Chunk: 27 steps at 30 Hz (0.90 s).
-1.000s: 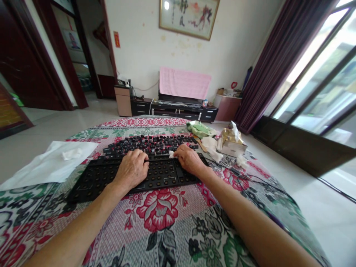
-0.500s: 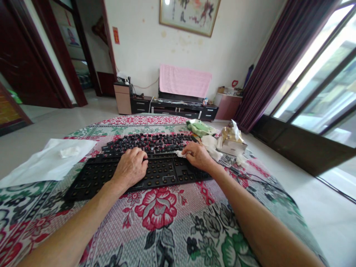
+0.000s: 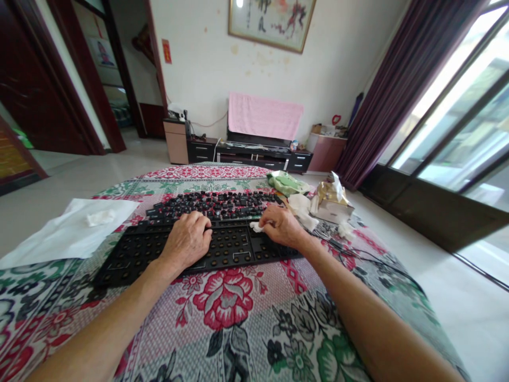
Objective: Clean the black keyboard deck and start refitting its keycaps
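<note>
A black keyboard base (image 3: 222, 249) with its keycaps taken off lies on the floral tablecloth (image 3: 230, 313). My left hand (image 3: 186, 241) rests on the middle of it with the fingers curled, pressing it down. My right hand (image 3: 280, 225) is closed on a small white tissue wad (image 3: 256, 227) and touches it to the base's right part. A heap of loose black keycaps (image 3: 214, 204) lies just behind the base.
White paper (image 3: 69, 233) with a crumpled tissue (image 3: 99, 216) lies at the left. A green wipes pack (image 3: 286, 184), white tissues (image 3: 300, 206) and a gold tissue box (image 3: 330, 204) sit at the right. A black cable (image 3: 358, 254) trails off right.
My right hand with the tissue went right along the base, then drew back slightly toward me. The left hand has stayed in place.
</note>
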Motion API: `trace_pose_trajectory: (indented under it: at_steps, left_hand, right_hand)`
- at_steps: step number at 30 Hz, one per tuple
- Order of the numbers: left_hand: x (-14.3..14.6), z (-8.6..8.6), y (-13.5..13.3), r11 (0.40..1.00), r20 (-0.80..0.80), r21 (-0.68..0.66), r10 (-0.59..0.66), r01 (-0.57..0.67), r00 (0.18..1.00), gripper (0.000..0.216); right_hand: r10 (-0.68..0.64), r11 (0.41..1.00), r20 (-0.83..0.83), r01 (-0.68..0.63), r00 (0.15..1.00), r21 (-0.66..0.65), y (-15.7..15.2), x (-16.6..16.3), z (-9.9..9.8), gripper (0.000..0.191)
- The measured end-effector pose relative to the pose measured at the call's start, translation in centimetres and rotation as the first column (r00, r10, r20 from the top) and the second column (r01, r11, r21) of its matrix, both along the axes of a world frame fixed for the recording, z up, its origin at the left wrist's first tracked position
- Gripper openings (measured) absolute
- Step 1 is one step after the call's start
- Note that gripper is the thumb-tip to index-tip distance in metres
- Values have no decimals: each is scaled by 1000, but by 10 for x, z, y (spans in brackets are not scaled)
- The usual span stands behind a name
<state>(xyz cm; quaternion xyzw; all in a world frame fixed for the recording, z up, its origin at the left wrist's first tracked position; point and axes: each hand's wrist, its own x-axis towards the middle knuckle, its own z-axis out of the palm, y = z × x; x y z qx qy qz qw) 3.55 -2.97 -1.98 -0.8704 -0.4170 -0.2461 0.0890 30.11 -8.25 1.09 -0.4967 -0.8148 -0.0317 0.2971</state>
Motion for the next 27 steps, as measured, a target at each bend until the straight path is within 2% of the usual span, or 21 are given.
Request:
trace_pose_trajectory:
  at_steps: [4, 10, 15, 22, 27]
  left_hand:
    - [-1, -1, 0, 1000, -1, 9, -2, 2, 1000, 13]
    - [0, 1, -1, 1000, -14, 10, 1, -1, 1000, 14]
    - [0, 0, -1, 1000, -14, 8, 2, -1, 1000, 13]
    - [-1, 1, -1, 1000, -7, -3, -4, 4, 1000, 14]
    - [-1, 1, -1, 1000, 1, -2, -4, 4, 1000, 15]
  right_hand:
    - [141, 989, 16, -140, 990, -39, -1, -8, -4, 25]
    - [8, 994, 24, -5, 1000, -106, -3, 3, 2, 24]
    - [120, 985, -3, -119, 993, -121, -5, -6, 6, 27]
    - [2, 964, 73, 17, 997, -264, -6, 6, 10, 21]
    - [30, 948, -34, -39, 999, -315, -13, 0, 18, 24]
